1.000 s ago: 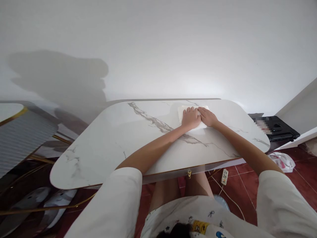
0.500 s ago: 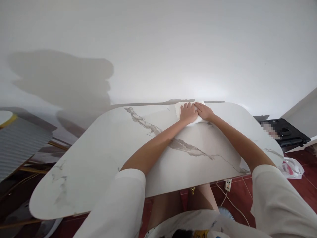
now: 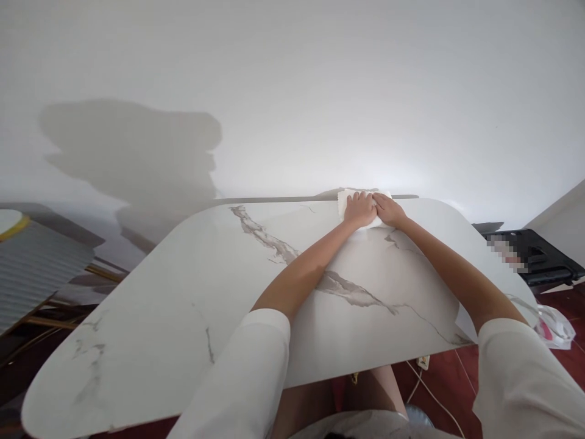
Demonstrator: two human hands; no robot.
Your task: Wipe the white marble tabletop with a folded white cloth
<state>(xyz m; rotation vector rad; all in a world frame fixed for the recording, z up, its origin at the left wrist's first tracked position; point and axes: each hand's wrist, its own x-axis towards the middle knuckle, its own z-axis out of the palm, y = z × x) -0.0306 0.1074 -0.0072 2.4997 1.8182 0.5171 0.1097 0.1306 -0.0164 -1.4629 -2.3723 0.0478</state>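
Note:
A white cloth (image 3: 342, 205) with a jagged left edge lies at the far edge of the white marble-patterned table (image 3: 219, 274), close to the wall. My left hand (image 3: 361, 210) presses down on it, fingers slightly bent and pointing away from me. Just to the right, my right hand (image 3: 389, 211) also bears on the cloth, its fingertips touching the left hand's side. Both arms stretch forward over the tabletop. Most of the cloth's middle is hidden under my hands.
Behind the table rises a white wall (image 3: 292, 91) with a shadow on it. A ribbed grey piece of furniture (image 3: 41, 268) stands at left. At right are a black case (image 3: 543, 253) and a clear plastic bag (image 3: 557, 329). A power strip (image 3: 423, 362) with a cable lies below the table.
Both hands and the cloth have slid a little to the right along the table's far edge. The camera view has shifted slightly.

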